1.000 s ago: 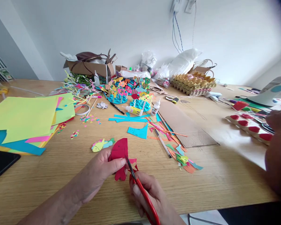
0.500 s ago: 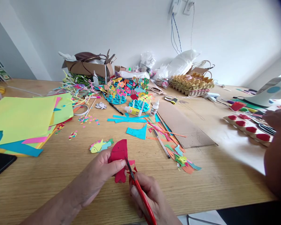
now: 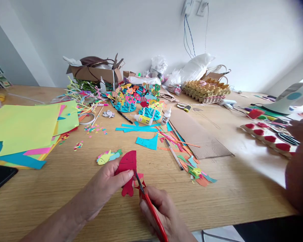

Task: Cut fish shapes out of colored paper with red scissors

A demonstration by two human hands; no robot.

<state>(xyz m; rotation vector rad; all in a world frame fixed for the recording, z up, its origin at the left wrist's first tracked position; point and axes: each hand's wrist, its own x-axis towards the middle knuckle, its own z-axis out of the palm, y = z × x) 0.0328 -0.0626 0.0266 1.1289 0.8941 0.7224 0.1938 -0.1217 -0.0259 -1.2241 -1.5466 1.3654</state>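
From the left: we have a black phone [image 3: 1, 178] near the front left of the table [image 3: 229, 195], yellow sheets [image 3: 25, 124] stacked behind it. Next, a small pile of paper fish [image 3: 107, 157], flat on the wood just beyond our left hand [image 3: 114, 179].

The red paper [image 3: 127, 164] sits in that hand, raised over the table's front part, about midway along the front edge. Long axis runs front to back, nearly square to that edge: broad curved end points to the back edge, two-lobed end to the front. Left outline bulges, right side is straighter; dark drawn lines show. Left grip is a closed pinch, thumb on top; most of the other fingers are hidden underneath.

At its right side, the red-handled scissors [image 3: 154, 211] touch the paper, blades nearly together, tips toward the back edge and slightly left. A red offcut [image 3: 140, 176] is by the blades; we can't tell if it's attached. Our right hand [image 3: 164, 205] is wrapped around the handles, fingers curled in.

Further right: blue piece [image 3: 147, 141], pen [image 3: 174, 154], coloured scraps [image 3: 199, 173], then another person's hand [image 3: 301, 129] toward the table's right; its grip we can't tell.
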